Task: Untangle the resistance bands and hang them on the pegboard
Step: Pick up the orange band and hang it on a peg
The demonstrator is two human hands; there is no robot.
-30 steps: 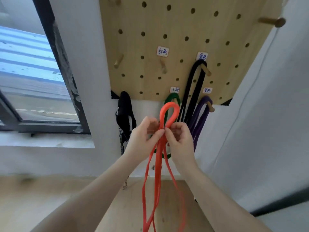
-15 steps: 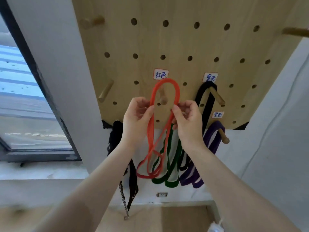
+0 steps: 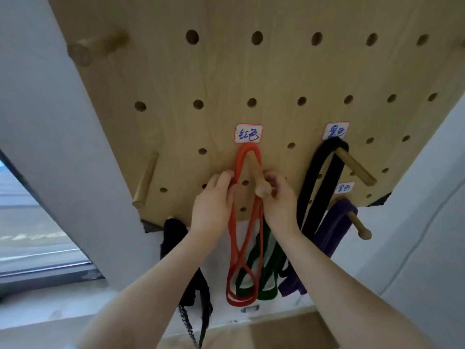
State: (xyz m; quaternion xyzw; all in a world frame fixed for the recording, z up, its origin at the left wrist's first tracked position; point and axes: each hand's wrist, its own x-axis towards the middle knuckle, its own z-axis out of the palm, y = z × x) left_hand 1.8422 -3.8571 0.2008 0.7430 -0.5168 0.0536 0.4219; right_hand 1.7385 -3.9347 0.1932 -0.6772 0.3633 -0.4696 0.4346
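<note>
Both hands, left hand (image 3: 214,205) and right hand (image 3: 279,200), pinch the red band (image 3: 236,167), whose loop now sits over the wooden peg (image 3: 256,177) beneath the red-bordered label (image 3: 248,133), having been lifted there from lower down; hanging looks nearly finished, release pending.

Red band (image 3: 247,157) loop now seated over wooden peg (image 3: 257,178) under label (earlier held in front of it); both hands lower, closer to pegboard (image 3: 276,71).
</note>
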